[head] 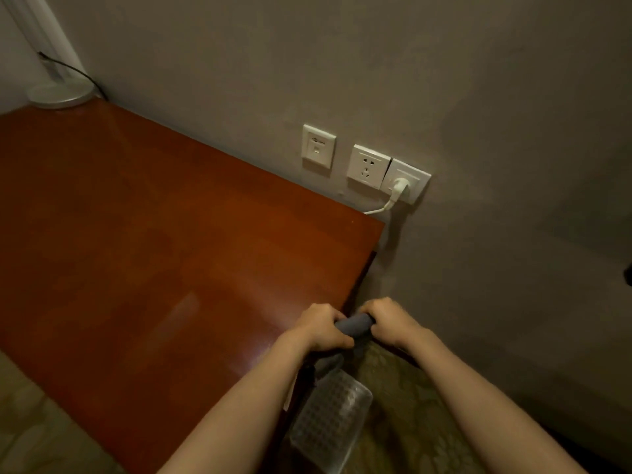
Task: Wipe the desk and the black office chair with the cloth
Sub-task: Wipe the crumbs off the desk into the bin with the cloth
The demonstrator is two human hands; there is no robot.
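Gripping a rolled grey cloth [354, 327] at lower centre, the left hand [321, 331] and right hand [388, 321] curl tightly around its ends beside the desk [154, 251] edge.

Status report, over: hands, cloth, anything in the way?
Grips: left hand and right hand both hold the rolled cloth. It sits at the right edge of the desk, not spread. On top: lamp base, far corner.

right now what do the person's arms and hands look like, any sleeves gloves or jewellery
The left forearm and right forearm are bare as far as the frame reaches, no sleeves in view. The left hand and right hand wear no gloves; no watch, bracelet or ring shows.
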